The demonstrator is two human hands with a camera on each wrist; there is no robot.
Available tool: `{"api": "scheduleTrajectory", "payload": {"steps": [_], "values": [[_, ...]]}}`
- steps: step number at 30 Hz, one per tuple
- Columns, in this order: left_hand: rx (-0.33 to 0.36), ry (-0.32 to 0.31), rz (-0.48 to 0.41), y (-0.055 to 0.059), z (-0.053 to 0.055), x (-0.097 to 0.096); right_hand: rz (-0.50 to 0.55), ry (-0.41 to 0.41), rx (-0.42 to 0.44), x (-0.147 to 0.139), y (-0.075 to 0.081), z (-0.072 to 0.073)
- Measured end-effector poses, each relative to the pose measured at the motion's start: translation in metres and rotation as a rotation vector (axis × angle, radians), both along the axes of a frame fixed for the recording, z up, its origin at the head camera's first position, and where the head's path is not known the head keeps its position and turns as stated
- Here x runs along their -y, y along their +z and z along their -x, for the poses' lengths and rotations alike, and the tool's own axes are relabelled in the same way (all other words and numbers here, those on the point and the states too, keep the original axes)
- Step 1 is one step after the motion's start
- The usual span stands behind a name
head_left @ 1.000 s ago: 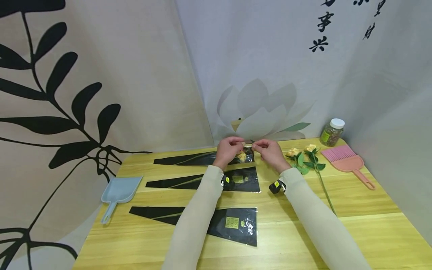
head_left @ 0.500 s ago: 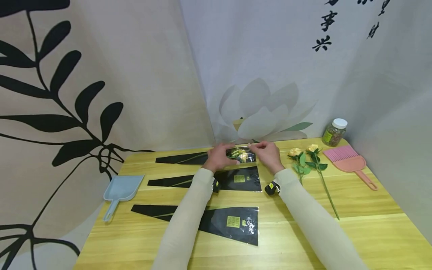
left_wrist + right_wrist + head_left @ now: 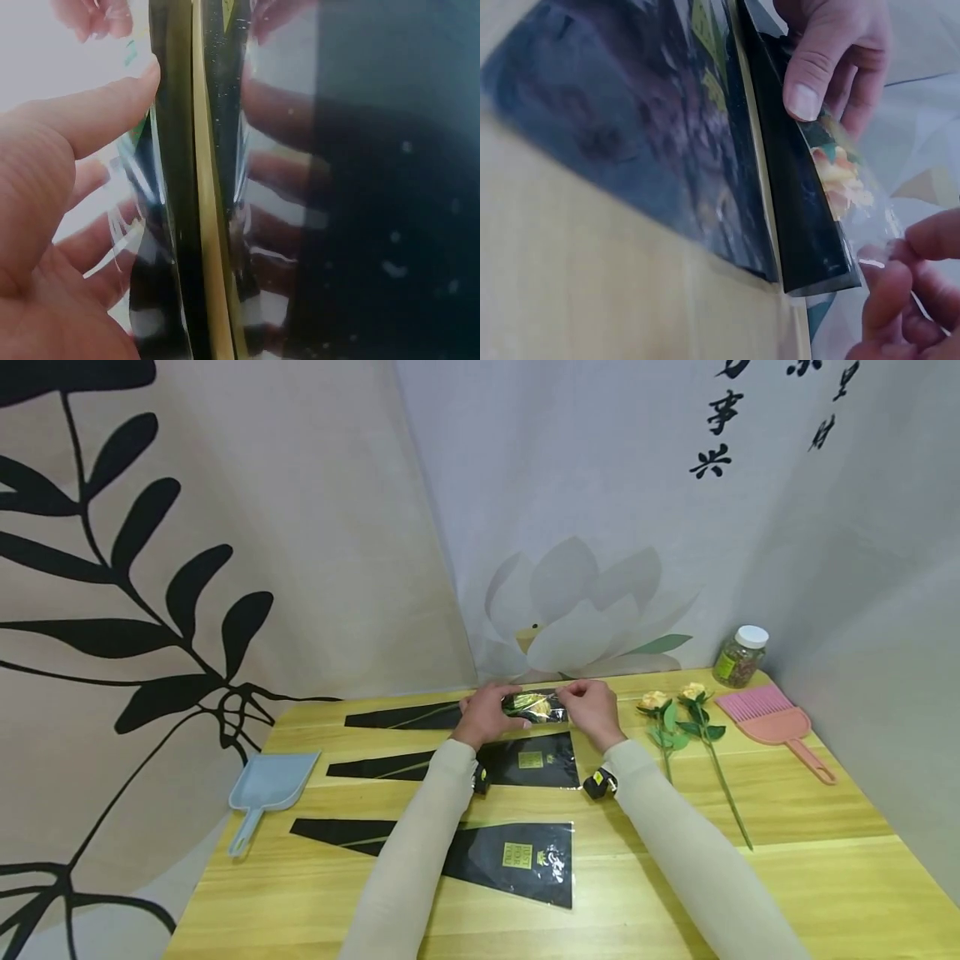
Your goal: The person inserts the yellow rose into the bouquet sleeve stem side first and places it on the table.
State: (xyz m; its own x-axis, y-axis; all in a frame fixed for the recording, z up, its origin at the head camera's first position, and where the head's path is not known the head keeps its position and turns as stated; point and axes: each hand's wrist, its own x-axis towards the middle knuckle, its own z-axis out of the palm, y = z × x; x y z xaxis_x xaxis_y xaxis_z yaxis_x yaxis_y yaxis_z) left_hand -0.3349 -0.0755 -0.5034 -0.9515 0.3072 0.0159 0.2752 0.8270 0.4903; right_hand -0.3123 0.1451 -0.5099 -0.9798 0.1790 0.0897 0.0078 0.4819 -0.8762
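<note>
Farthest back on the table lies a black flower sleeve (image 3: 423,717) with a clear plastic side, its wide end to the right. A yellow artificial rose (image 3: 840,178) shows through the clear film. My left hand (image 3: 489,717) grips the sleeve around its middle, thumb on one side and fingers on the other in the left wrist view. At the wide end, my right hand (image 3: 592,708) pinches the clear film's edge between thumb and fingertips (image 3: 891,289). Two more black sleeves with gold labels, a middle one (image 3: 551,760) and a front one (image 3: 517,860), lie flat nearer me.
Two yellow roses (image 3: 708,739) with green stems lie right of my right hand. Beyond them are a pink brush (image 3: 776,720) and a lidded jar (image 3: 740,656). A blue dustpan (image 3: 273,781) lies at the table's left edge. Printed cloth (image 3: 337,527) hangs behind the table.
My left hand has moved left from the sleeve's opening and now grips its middle, where the film bulges round the rose. My right hand stays at the wide end.
</note>
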Motion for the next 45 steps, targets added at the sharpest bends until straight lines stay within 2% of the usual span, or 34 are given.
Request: {"api": "scheduleTrajectory", "payload": {"steps": [8, 15, 20, 23, 26, 30, 37, 40, 45], "values": [[-0.018, 0.017, -0.027, -0.003, 0.001, 0.005, 0.215, 0.034, 0.051, -0.008, 0.003, -0.001], [0.008, -0.014, -0.010, 0.001, 0.000, 0.013, 0.185, 0.099, 0.098, -0.017, 0.001, -0.001], [0.015, -0.017, 0.054, 0.005, -0.003, 0.020, 0.186, 0.127, 0.143, -0.026, -0.004, -0.003], [0.010, -0.013, 0.087, 0.004, -0.004, 0.026, 0.164, 0.146, 0.146, -0.030, -0.007, -0.006], [-0.002, -0.012, 0.104, 0.004, -0.006, 0.033, 0.099, 0.161, 0.132, -0.033, -0.007, -0.012], [-0.019, -0.017, 0.098, 0.006, -0.014, 0.042, 0.018, 0.177, 0.116, -0.035, -0.002, -0.021], [-0.037, -0.021, -0.014, 0.013, -0.033, 0.055, -0.057, 0.258, 0.114, -0.038, 0.000, -0.034], [-0.063, -0.024, -0.048, 0.011, -0.040, 0.058, -0.090, 0.300, 0.129, -0.039, -0.003, -0.037], [-0.089, -0.032, -0.044, 0.005, -0.049, 0.059, -0.139, 0.371, 0.134, -0.039, -0.005, -0.042]]}}
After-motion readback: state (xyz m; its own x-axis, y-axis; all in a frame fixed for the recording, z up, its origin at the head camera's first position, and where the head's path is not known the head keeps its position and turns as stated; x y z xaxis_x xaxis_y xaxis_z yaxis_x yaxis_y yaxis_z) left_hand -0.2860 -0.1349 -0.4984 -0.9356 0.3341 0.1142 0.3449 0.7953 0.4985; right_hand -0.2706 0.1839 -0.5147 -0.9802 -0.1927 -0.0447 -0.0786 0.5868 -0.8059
